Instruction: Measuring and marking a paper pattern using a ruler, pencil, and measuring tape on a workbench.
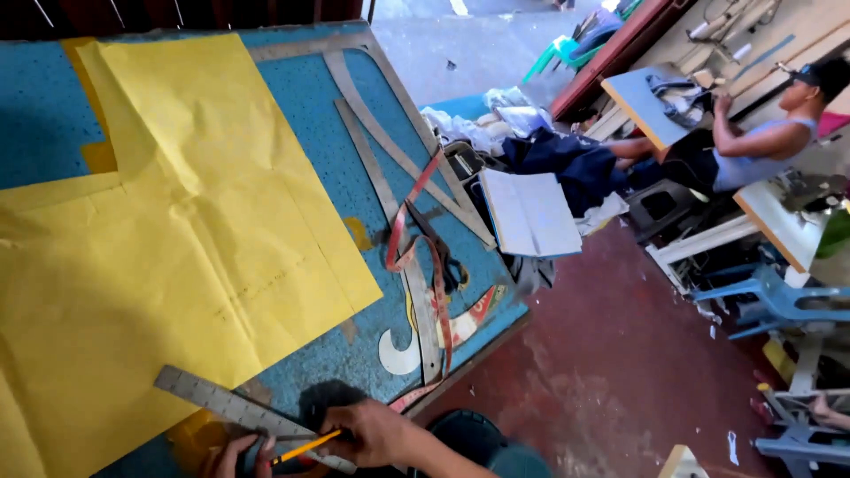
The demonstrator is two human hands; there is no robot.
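Big sheet of yellow paper [177, 239]: matt, creased, fold lines showing. Table top [310, 106]: blue, speckled, matt, worn through in patches. Straight ruler [235, 412]: grey metal, dull sheen, under the left hand [239, 456]. Pencil [305, 447]: yellow, glossy paint, in the right hand [372, 432]. Curved rulers [381, 150]: flat dull metal, scuffed. Tape measure [416, 230]: soft red band, slightly shiny. Open notebook [529, 212]: white matt paper. Floor [602, 354]: dark red, rough, stained. Chair [779, 301]: blue smooth plastic. Heap of dark blue cloth [567, 164], crumpled.
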